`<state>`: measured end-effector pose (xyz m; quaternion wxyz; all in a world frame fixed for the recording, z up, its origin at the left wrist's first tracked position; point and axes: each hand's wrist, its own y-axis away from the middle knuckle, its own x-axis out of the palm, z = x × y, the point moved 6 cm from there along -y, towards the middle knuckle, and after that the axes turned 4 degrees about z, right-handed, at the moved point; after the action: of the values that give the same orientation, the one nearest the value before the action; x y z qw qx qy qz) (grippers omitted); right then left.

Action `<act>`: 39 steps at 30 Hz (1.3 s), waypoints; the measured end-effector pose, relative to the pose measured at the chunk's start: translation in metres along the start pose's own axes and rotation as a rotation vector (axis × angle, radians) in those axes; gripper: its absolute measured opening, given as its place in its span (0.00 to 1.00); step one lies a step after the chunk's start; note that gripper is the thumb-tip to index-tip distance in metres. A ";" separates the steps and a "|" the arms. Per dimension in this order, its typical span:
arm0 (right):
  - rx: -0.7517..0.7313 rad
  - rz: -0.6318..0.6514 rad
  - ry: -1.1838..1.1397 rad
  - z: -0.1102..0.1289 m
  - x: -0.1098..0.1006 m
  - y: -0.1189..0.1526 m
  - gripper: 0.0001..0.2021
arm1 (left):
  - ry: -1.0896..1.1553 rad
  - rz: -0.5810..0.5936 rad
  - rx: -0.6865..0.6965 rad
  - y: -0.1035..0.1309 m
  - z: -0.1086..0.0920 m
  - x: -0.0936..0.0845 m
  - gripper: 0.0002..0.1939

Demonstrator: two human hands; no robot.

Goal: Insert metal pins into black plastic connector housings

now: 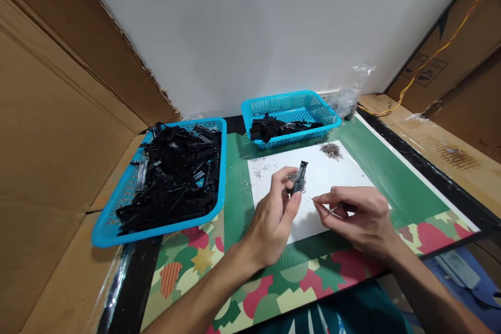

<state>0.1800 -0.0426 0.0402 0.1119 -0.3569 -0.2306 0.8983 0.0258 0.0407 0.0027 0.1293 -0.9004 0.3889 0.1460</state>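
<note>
My left hand (274, 214) grips a narrow black plastic part (300, 176) between thumb and fingers, tilted upright above a white sheet (274, 164). To its right, my right hand (354, 214) pinches a thin, small metal pin (310, 199) at the fingertips, just short of the black part. A pile of small metal pieces (291, 176) lies partly hidden behind the left fingers. Another heap of metal pieces (331, 151) sits at the sheet's upper right, and loose ones (258, 169) are scattered near its left edge.
A blue basket (222, 167) full of black plastic parts (176, 172) stands on the left. Behind the sheet is a second blue basket (329, 115) with fewer parts. A clear plastic bag (346, 99) stands beside it. Cardboard walls (58, 88) flank the table; a yellow cable (410, 83) runs at right.
</note>
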 end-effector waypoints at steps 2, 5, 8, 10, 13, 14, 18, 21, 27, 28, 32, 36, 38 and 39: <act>-0.085 -0.052 0.040 0.006 0.002 -0.001 0.08 | 0.077 0.001 0.010 0.001 0.002 0.001 0.26; -0.167 -0.099 0.063 0.012 0.004 -0.003 0.09 | 0.128 0.046 0.041 0.002 0.001 0.004 0.30; -0.225 -0.086 0.042 0.015 0.007 -0.004 0.10 | 0.136 0.075 0.064 0.004 -0.001 0.005 0.30; -0.244 -0.066 0.034 0.015 0.008 -0.004 0.12 | 0.125 0.083 0.075 0.005 -0.002 0.004 0.30; -0.241 -0.036 0.022 0.014 0.009 -0.004 0.12 | 0.087 0.124 0.073 0.006 -0.002 0.005 0.30; -0.237 -0.028 0.014 0.013 0.009 -0.005 0.12 | 0.069 0.134 0.083 0.005 -0.003 0.005 0.30; -0.210 0.001 -0.025 0.015 0.007 -0.007 0.10 | 0.012 0.143 0.183 0.004 -0.013 0.003 0.29; -0.170 0.042 -0.036 0.016 0.006 -0.010 0.09 | -0.027 0.201 0.164 0.004 -0.017 0.004 0.29; -0.133 0.103 -0.025 0.011 0.008 -0.009 0.09 | -0.010 0.222 0.159 0.004 -0.017 0.005 0.30; -0.139 0.117 -0.027 0.010 0.009 -0.009 0.09 | 0.006 0.224 0.156 0.004 -0.015 0.005 0.30; -0.119 0.210 -0.038 0.003 0.013 -0.008 0.08 | 0.084 0.226 0.125 0.004 -0.010 0.008 0.30; -0.113 0.257 -0.058 0.002 0.007 -0.010 0.08 | 0.247 0.201 0.001 0.003 -0.003 0.010 0.30; -0.125 0.235 -0.037 0.002 0.000 -0.011 0.08 | 0.439 0.213 -0.113 0.003 0.002 0.014 0.31; -0.124 0.227 -0.025 0.002 -0.003 -0.012 0.08 | 0.550 0.240 -0.167 0.003 0.005 0.018 0.31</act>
<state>0.1809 -0.0343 0.0487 -0.0159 -0.3760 -0.2453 0.8934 0.0345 0.0279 -0.0087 -0.0733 -0.8613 0.4994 -0.0577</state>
